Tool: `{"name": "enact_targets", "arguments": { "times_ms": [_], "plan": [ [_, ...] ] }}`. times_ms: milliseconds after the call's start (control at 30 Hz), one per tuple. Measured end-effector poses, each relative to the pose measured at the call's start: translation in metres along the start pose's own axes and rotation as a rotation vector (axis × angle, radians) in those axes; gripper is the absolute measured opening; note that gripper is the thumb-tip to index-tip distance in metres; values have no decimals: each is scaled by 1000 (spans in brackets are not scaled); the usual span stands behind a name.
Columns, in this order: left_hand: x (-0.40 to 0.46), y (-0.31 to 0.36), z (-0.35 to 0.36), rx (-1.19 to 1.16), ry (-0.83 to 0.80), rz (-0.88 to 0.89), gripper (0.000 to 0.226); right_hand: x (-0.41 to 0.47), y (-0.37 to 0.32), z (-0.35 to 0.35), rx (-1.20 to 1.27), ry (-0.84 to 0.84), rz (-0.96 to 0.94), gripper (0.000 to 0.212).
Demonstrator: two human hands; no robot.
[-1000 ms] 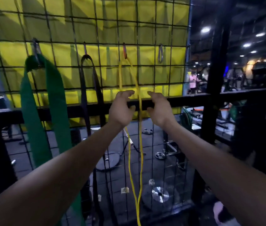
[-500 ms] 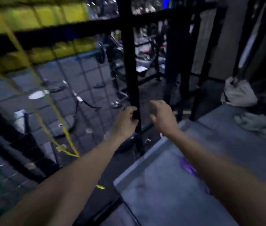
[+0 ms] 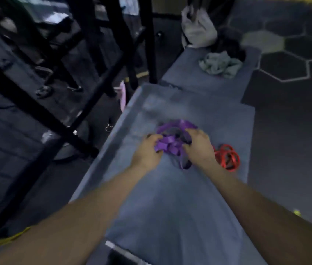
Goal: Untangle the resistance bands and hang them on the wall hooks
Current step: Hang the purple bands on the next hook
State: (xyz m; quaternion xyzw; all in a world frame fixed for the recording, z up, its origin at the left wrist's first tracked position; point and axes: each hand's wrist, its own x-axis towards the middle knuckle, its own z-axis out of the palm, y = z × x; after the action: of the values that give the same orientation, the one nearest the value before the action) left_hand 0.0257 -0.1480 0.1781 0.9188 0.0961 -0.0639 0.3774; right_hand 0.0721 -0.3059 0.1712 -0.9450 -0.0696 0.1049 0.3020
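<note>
Both hands' grip now on purple band [image 3: 172,145]

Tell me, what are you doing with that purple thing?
A person is working on a bunched-up purple band lying on a grey padded bench. The left hand and the right hand both grip it, one on each side. It is a tangled heap, not yet sorted out. A coiled red band sits on the bench just right of the right hand, waiting.

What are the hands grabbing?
Both hands, left and right, grip the purple band, one on each side of its tangled bunch.
</note>
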Motion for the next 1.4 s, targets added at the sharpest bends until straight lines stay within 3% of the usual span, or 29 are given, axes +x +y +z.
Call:
{"name": "enact_targets", "arguments": {
  "times_ms": [367, 600, 733, 933, 1133, 1400],
  "plan": [
    [101, -95, 156, 218, -227, 127, 58, 33, 143, 133, 0, -91, 237, 53],
    [147, -141, 201, 514, -108, 384, 70, 48, 178, 202, -119, -104, 171, 58],
    [157, -149, 206, 576, -32, 441, 52, 52, 186, 216, -173, -50, 124, 44],
    [139, -148, 175, 461, -114, 346, 47, 46, 165, 196, -60, -20, 159, 18],
    [109, -115, 95, 311, -73, 311, 46, 51, 102, 115, 55, 93, 57, 9],
    [48, -39, -58, 124, 109, 248, 34, 33, -49, 5, 21, 78, -191, 23]
  ]
}}
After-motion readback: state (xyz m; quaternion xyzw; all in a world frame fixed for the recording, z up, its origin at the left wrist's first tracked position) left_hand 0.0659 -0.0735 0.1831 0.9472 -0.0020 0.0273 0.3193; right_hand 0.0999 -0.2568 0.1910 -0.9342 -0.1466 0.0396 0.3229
